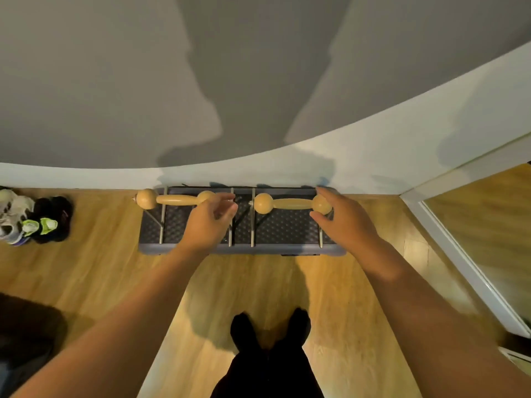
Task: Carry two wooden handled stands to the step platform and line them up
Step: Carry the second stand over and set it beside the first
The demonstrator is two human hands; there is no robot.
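A: Where do the hands sit?

B: Both arms reach forward over the step platform (184,248), which lies on the wood floor (100,271) with its far edge against the white wall (373,156). The left hand (205,224) hovers over the right end of the left stand (175,200), fingers loosely curved, its grip apart and holding nothing. The right hand (343,218) is at the right-end knob of the right stand (291,203); fingers spread around the knob, and I cannot tell whether they touch it.

A: And the stands?

B: Both stand on the platform, wooden handles end to end in one line parallel to the far edge, a narrow gap between them near the platform's middle. The left stand's outer knob overhangs the platform's left edge.

A: Room around it?

B: Bare floor runs along the near edge, where the person's dark feet (270,331) stand. Shoes (31,216) lie well off the left edge; a white door frame (448,225) angles in off the right.
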